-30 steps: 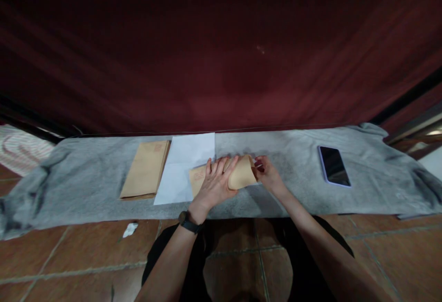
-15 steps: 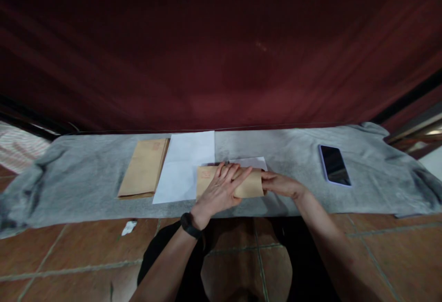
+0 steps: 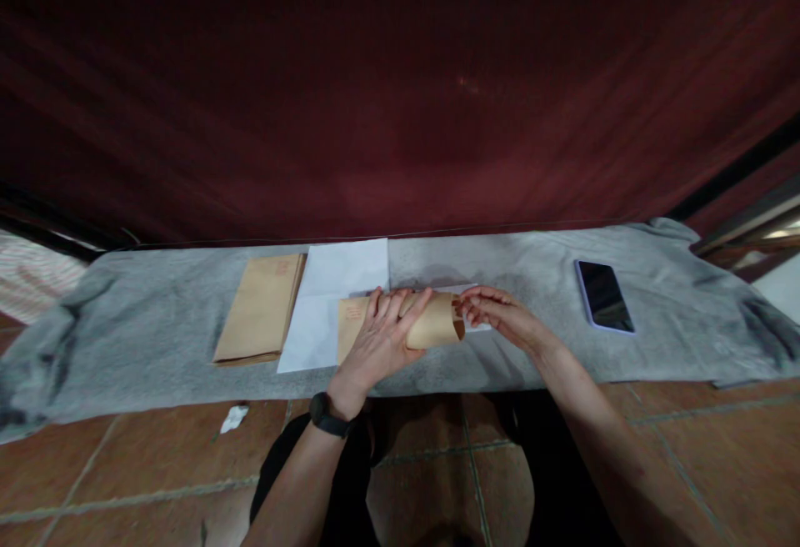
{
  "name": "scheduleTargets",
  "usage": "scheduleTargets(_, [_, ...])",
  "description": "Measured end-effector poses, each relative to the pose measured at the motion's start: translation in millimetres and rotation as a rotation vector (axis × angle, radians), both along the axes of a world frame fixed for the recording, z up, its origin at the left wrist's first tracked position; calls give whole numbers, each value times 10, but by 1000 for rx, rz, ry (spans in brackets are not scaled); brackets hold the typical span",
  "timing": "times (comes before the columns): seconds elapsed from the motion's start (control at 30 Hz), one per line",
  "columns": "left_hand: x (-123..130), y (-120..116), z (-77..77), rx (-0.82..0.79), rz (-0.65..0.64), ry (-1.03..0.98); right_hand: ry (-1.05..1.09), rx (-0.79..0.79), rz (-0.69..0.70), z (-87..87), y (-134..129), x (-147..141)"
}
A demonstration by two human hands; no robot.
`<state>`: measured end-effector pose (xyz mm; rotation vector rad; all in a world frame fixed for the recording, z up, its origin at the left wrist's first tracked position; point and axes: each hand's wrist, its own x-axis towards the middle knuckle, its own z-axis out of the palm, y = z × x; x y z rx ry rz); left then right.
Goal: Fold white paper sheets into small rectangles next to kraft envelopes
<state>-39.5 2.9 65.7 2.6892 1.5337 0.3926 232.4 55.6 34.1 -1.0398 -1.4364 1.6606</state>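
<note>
- The left hand lies palm down, its fingers spread over the far edge and its thumb at the near edge; its grip is clamped on a brown envelope.
- The right hand comes in from the other side, fingers curled and bunched at the envelope's open end; whether that grip pinches anything, I cannot tell.
- Both forearms angle in from below; a dark watch circles the left wrist.
- The envelope rests lengthwise on the grey cloth-covered tabletop, bowed upward so its right-hand mouth gapes, with red print near its left end.
- A small white paper shows behind and beside that mouth.
- The envelope's left end overlaps a large white sheet, which lies beside a stack of brown envelopes.
- A phone lies well apart, to the right.
</note>
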Motion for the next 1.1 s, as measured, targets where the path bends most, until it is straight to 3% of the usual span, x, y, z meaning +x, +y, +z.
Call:
scheduleTargets(0.07, [-100,20,-15,2,53,-8,-219,155,-258,-54,52,65])
scheduleTargets(0.13, [-189,43,-48,-23,97,-7,-572,319,-436,-163,69,105])
scheduleTargets(0.27, [-289,79,-126,-121,157,7,-1047,440,-343,-346,12,47])
scheduleTargets(0.43, [-357,119,-216,-211,209,9,-1211,419,-309,-386,-19,-102])
scheduleTargets(0.6, [-449,149,-288,-278,227,-4,-1166,464,-395,-470,18,-137])
scheduleTargets(0.77, [-475,151,-300,-285,223,-24,-856,387,-455,-525,49,-164])
scheduleTargets(0.87, [-470,153,-293,-274,215,-36,-622,273,-470,-481,116,-97])
scheduleTargets(1.1, [-464,165,-292,-288,223,-56,-263,247,-622,-260,238,204])
